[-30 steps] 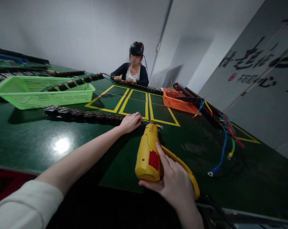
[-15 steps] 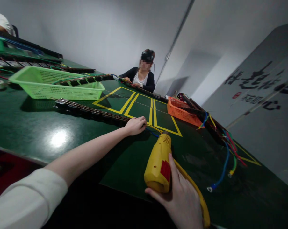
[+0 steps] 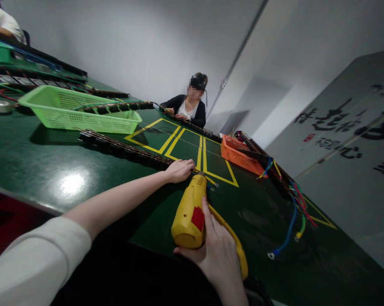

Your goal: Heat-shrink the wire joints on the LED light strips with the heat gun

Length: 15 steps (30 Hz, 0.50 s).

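Note:
My right hand (image 3: 216,244) is wrapped around a yellow heat gun (image 3: 189,212) with a red label on its side. Its nozzle points away from me, close to the fingers of my left hand (image 3: 180,171). That hand is closed over the near end of a long dark wiring harness (image 3: 125,151) lying on the table; what exactly the fingers grip is hidden. Beyond the nozzle, yellow and blue wires (image 3: 212,182) with ring terminals stick out onto the green surface.
A light green basket (image 3: 90,124) with another harness across it stands at the left. To the right are an orange basket (image 3: 239,159) and a dark harness with coloured wires (image 3: 287,238). A co-worker (image 3: 192,104) sits across the green table (image 3: 252,250).
The heat gun in my right hand has moved left, bringing its nozzle close to my left hand. The wire ends now show beyond it. My left hand keeps its place on the harness.

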Available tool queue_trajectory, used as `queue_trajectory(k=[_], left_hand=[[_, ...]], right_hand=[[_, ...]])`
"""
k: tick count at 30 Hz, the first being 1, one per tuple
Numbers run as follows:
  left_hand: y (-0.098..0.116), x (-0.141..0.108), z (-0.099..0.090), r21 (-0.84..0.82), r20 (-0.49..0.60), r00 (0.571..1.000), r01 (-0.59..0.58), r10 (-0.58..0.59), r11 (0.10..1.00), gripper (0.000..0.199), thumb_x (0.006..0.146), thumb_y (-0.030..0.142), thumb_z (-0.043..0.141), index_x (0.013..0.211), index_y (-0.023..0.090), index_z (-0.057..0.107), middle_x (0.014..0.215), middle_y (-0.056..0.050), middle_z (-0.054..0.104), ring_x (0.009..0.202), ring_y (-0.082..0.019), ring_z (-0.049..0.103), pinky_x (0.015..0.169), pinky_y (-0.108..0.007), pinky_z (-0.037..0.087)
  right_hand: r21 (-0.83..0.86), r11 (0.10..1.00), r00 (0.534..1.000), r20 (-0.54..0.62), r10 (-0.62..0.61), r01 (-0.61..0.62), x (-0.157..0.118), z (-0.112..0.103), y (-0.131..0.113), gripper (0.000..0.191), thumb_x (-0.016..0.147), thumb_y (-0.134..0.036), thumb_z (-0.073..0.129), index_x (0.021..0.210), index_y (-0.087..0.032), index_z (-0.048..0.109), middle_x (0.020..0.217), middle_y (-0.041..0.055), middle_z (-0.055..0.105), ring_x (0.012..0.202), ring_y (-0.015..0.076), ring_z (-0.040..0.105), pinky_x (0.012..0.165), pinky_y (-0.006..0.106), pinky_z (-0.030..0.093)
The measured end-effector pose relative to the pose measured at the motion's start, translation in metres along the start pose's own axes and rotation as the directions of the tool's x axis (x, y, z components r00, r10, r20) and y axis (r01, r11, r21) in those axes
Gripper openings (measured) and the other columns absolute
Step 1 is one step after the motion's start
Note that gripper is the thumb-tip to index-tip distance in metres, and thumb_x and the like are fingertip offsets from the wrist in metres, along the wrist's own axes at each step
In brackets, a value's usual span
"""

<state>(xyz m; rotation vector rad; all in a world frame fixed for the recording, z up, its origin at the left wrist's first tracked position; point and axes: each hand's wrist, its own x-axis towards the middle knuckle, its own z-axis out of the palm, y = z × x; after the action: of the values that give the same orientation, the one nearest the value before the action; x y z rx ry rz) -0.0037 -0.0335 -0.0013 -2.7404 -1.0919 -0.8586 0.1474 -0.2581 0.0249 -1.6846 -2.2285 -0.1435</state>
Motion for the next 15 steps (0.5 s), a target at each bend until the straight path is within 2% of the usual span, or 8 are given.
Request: queue_trajectory(k=[4, 15], left_hand=[[-0.002, 0.001, 0.000, -0.023, 0.016, 1.000, 0.003, -0.003, 1.000, 0.027, 0.087, 0.015, 0.034, 0.107, 0.020, 0.052, 0.116, -0.005, 0.055, 0.100, -0.017, 0.057, 0.083, -0.032, 0.042], [0.000, 0.002, -0.003, 0.002, 0.028, 0.999, 0.033, -0.033, 0.999, 0.028, 0.085, 0.015, 0.036, 0.105, 0.020, 0.054, 0.115, -0.004, 0.055, 0.098, -0.018, 0.056, 0.082, -0.031, 0.044]], right_hand=[[0.041, 0.999, 0.999, 0.047, -0.009, 0.007, 0.006, -0.004, -0.010, 0.119, 0.056, -0.072, 0.066, 0.147, -0.019, 0.011, 0.114, 0.0127, 0.059, 0.096, 0.0318, 0.059, 0.084, 0.045, 0.047], [-0.012, 1.000, 1.000, -0.006, 0.003, -0.003, 0.006, 0.000, -0.006, 0.116, 0.056, -0.076, 0.062, 0.146, -0.020, 0.015, 0.111, 0.0122, 0.061, 0.092, 0.0314, 0.061, 0.079, 0.043, 0.049]])
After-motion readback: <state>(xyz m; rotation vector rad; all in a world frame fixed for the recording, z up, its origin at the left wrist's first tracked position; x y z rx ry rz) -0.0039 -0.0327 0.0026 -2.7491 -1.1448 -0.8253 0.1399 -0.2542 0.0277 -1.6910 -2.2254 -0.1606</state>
